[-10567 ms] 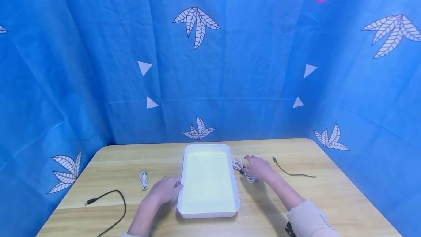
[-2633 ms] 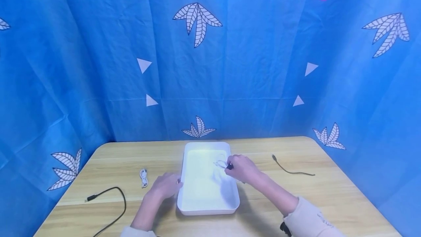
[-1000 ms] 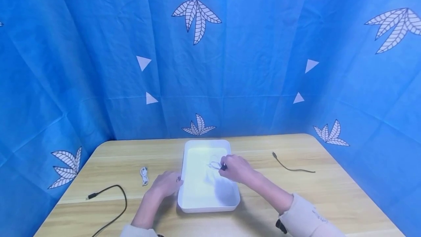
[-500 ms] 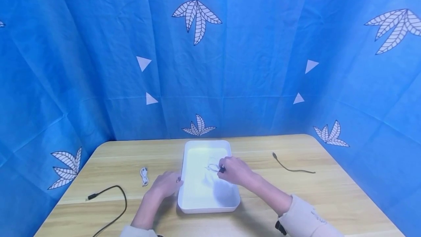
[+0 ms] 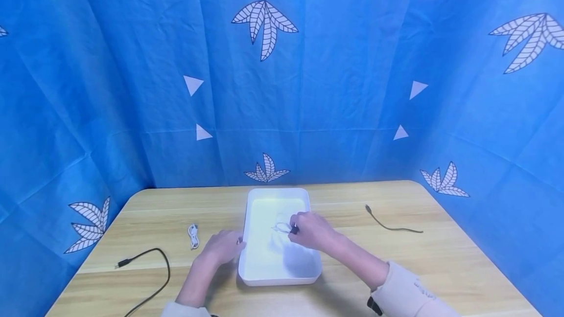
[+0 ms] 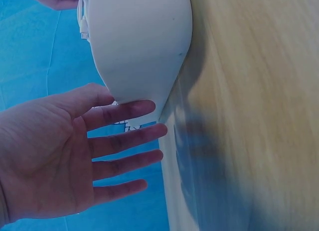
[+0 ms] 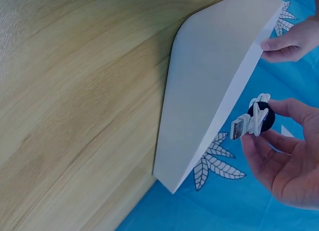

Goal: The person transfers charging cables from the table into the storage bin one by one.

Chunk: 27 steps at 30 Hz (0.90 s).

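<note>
The right grip (image 5: pixel 312 230) pinches a coiled white cable (image 7: pixel 256 116) by its black tie (image 7: pixel 269 119), thumb and fingertips close together, with a USB plug (image 7: pixel 237 129) poking out beside them. Some ten seconds ago that coil lay on the worktop (image 5: pixel 440 268), just right of the white tray (image 5: pixel 264 268), with the right grip over it. By the later earlier frames it was above the tray's right rim; now the right grip has moved further inward and slightly nearer the person, and the coil hangs above the tray, to the left of the fingertips.

The left grip (image 5: pixel 223 247) has stayed at the tray's left edge throughout, its thumb and index finger pinching the wall, its other fingers straight and apart. The tray sits between the two grips, in its former place.

The things around them lie as before: a small white cable bundle (image 5: pixel 193 237) left of the left grip, a black cable (image 5: pixel 168 269) further left and nearer the person, and a thin dark cable (image 5: pixel 392 229) right of the right grip.
</note>
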Motion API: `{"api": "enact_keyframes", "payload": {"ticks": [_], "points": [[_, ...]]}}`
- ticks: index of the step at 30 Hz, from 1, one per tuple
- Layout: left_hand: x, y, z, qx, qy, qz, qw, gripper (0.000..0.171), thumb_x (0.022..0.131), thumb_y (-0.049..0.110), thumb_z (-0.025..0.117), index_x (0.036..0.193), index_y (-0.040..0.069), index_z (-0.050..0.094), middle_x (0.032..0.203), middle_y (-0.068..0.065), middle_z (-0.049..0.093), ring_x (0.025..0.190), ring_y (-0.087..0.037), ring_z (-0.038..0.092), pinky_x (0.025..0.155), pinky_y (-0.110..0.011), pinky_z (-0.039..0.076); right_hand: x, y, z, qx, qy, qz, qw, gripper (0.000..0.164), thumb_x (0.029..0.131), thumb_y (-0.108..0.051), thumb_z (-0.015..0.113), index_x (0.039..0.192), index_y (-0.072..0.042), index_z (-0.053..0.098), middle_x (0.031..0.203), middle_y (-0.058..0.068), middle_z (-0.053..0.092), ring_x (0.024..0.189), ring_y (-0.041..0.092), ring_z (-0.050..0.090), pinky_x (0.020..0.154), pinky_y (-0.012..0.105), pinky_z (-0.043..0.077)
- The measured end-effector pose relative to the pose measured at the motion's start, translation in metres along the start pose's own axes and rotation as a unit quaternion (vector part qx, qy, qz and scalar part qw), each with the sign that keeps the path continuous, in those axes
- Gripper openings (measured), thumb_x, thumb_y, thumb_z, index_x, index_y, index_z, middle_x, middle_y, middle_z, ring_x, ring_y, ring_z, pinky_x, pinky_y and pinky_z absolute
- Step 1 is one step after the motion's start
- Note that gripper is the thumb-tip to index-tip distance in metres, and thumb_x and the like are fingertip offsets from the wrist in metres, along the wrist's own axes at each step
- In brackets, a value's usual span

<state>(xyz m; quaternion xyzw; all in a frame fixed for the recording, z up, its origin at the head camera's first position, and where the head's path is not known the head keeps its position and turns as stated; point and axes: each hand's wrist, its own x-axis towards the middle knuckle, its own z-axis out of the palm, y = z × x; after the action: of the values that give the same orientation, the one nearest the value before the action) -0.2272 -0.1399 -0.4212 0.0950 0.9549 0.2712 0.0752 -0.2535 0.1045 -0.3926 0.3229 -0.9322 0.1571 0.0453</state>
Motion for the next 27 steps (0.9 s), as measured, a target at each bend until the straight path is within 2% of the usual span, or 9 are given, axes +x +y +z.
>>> {"api": "enact_keyframes", "payload": {"ticks": [17,27], "points": [[0.0008,0.0010,-0.0019,0.021,0.004,0.015,0.9997,0.011,0.090,0.015,0.054,0.090,0.007,0.061,0.066,0.000,0.047,0.061,-0.016,0.045,0.055,-0.031,0.039,-0.0001,-0.0040,0.0027,0.008,-0.007,-0.002,1.000,0.005,0.076,-0.012,0.068,0.077,-0.009,0.064,0.066,-0.007,0.050,0.052,0.007,0.041,0.047,0.020,0.036],[-0.0010,0.0015,-0.0016,0.005,0.000,0.005,1.0000,0.011,0.091,0.015,0.054,0.093,0.007,0.062,0.066,-0.001,0.047,0.061,-0.016,0.045,0.055,-0.030,0.039,-0.0016,-0.0076,0.0057,0.010,-0.017,-0.001,1.000,0.007,0.077,-0.013,0.069,0.077,-0.009,0.063,0.066,-0.007,0.051,0.053,0.007,0.042,0.048,0.020,0.037]]}}
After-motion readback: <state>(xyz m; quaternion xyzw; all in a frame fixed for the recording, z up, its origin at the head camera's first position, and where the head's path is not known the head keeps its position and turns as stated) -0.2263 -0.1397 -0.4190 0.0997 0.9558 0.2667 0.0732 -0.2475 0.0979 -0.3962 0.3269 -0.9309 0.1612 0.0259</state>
